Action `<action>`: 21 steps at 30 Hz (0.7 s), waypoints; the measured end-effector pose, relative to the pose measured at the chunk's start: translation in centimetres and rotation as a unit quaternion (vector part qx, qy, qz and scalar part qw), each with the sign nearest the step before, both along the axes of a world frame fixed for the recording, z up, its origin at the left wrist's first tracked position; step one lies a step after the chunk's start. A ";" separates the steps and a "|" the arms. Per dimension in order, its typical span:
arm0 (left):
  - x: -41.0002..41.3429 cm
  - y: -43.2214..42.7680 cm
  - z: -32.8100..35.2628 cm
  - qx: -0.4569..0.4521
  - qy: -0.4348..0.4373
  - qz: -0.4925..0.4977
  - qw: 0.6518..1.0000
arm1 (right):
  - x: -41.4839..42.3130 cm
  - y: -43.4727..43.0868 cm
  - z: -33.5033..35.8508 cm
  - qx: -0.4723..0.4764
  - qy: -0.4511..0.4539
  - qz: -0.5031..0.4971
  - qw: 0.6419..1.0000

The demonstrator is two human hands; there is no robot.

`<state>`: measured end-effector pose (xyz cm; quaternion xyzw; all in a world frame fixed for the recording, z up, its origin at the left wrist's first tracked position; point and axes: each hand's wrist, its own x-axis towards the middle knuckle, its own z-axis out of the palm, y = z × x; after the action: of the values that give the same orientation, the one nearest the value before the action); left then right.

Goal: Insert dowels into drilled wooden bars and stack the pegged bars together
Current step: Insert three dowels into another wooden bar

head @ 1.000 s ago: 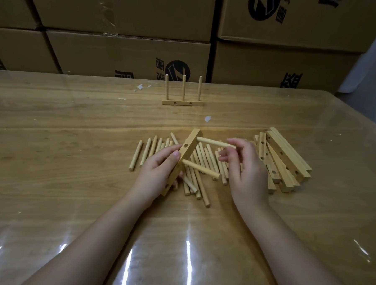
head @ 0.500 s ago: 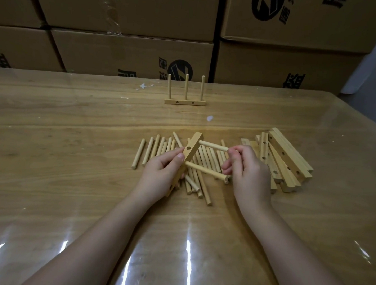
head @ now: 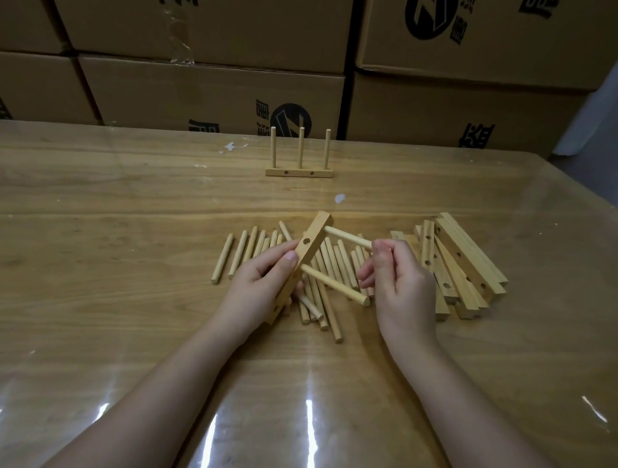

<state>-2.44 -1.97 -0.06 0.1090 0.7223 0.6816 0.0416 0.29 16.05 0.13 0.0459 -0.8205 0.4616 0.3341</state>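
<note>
1. My left hand (head: 262,285) is gripping a drilled bar (head: 308,244), fingers curled round it, holding it tilted over the table (head: 122,224).
2. My right hand (head: 401,285) is pinching the free end of the upper dowel (head: 346,237) seated in the bar; a lower dowel (head: 333,284) is jutting out beneath.
3. Loose dowels (head: 249,245) are lying under my hands, spare bars (head: 467,263) are piled just to the right, and a pegged bar (head: 299,172) is standing well behind.

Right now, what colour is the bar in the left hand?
The bar is pale tan wood; head view.
</note>
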 end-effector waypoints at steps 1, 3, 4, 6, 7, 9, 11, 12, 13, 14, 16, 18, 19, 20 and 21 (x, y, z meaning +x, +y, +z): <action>0.0 -0.1 0.1 0.025 -0.009 0.002 1.000 | 0.0 -0.1 -0.1 -0.033 -0.004 0.011 0.999; -0.2 -0.3 0.2 0.086 -0.031 0.024 0.996 | -0.3 0.0 -0.3 -0.083 -0.021 0.017 0.996; -0.4 -0.5 0.2 0.122 -0.047 0.039 0.991 | -0.5 0.0 -0.4 -0.089 -0.032 0.017 0.995; -0.7 -0.8 0.3 0.187 -0.071 0.053 0.978 | -0.8 0.1 -0.6 -0.066 -0.064 0.032 0.995; -0.8 -0.9 0.3 0.207 -0.073 0.057 0.974 | -0.8 0.0 -0.7 -0.036 -0.080 0.045 0.995; -1.0 -1.0 0.4 0.224 -0.072 0.067 0.970 | -0.6 -0.2 -0.9 0.054 -0.105 0.078 0.990; -1.1 -1.0 0.4 0.229 -0.073 0.076 0.968 | -0.4 -0.4 -1.1 0.138 -0.130 0.115 0.975; -1.3 -1.0 0.4 0.231 -0.074 0.081 0.967 | -0.4 -0.5 -1.0 0.178 -0.146 0.132 0.964; -1.3 -1.0 0.5 0.234 -0.075 0.088 0.965 | -0.3 -0.7 -1.0 0.222 -0.160 0.145 0.951; -1.4 -0.9 0.6 0.243 -0.078 0.094 0.962 | -0.4 -0.9 -1.0 0.265 -0.166 0.152 0.937; -1.4 -0.9 0.7 0.273 -0.089 0.089 0.954 | -0.4 -1.2 -1.0 0.318 -0.161 0.155 0.921; -1.4 -0.8 0.8 0.306 -0.099 0.072 0.944 | -0.4 -1.3 -1.0 0.326 -0.159 0.149 0.920; -1.3 -0.8 0.8 0.319 -0.104 0.063 0.940 | -0.4 -1.3 -1.0 0.322 -0.158 0.146 0.922; -1.3 -0.7 0.8 0.327 -0.106 0.057 0.937 | -0.5 -1.3 -1.0 0.315 -0.158 0.143 0.925; -1.3 -0.7 0.8 0.330 -0.105 0.055 0.936 | -0.5 -1.3 -1.0 0.305 -0.157 0.141 0.929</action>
<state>-3.77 -2.65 0.74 0.0043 0.4529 0.8906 0.0417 -0.17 14.72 -0.88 0.1872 -0.9489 0.2327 0.1024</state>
